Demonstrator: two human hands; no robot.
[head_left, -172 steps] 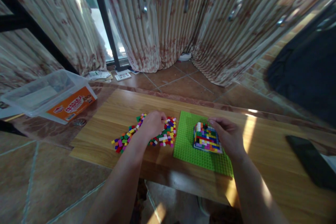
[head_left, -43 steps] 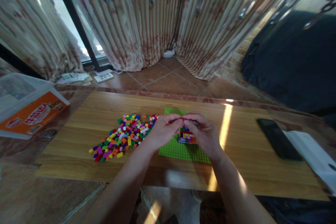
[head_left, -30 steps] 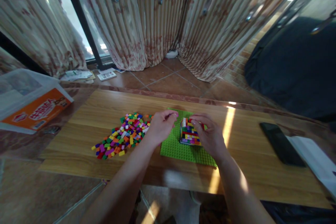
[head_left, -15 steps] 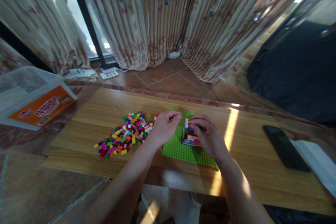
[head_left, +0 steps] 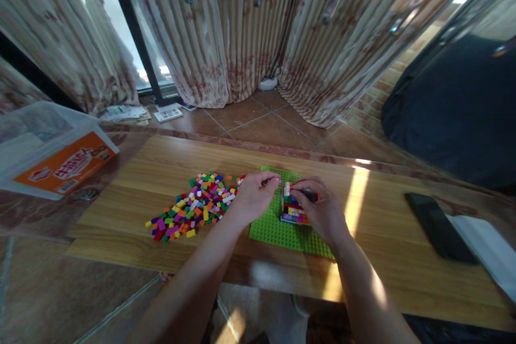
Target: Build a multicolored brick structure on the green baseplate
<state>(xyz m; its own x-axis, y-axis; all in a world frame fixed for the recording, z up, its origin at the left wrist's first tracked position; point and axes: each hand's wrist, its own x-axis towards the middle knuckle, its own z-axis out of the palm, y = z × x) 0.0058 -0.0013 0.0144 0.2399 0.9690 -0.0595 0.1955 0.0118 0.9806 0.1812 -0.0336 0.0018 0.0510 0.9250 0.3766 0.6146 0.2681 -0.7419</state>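
Note:
My left hand (head_left: 257, 193) hovers over the left part of a green studded baseplate (head_left: 268, 231), thumb and fingers pinched together. A tiny pinkish spot shows at its fingertips, too small to name for certain. On the baseplate stands a low block build of multicoloured toy bricks (head_left: 293, 213), with a white piece along its upper left. My right hand (head_left: 320, 207) is closed over the right side of this build, thumb and index finger at its top. The hand hides the build's right part.
Left of the baseplate, a loose pile of small coloured bricks (head_left: 205, 199) lies on the wooden table (head_left: 133, 188). A clear plastic box with an orange label (head_left: 66, 166) stands beyond the table's left end. A black phone (head_left: 439, 228) and white paper (head_left: 484, 247) lie at the right.
My left hand has shifted very slightly to the right, towards the brick build. My right hand stays in place on the build.

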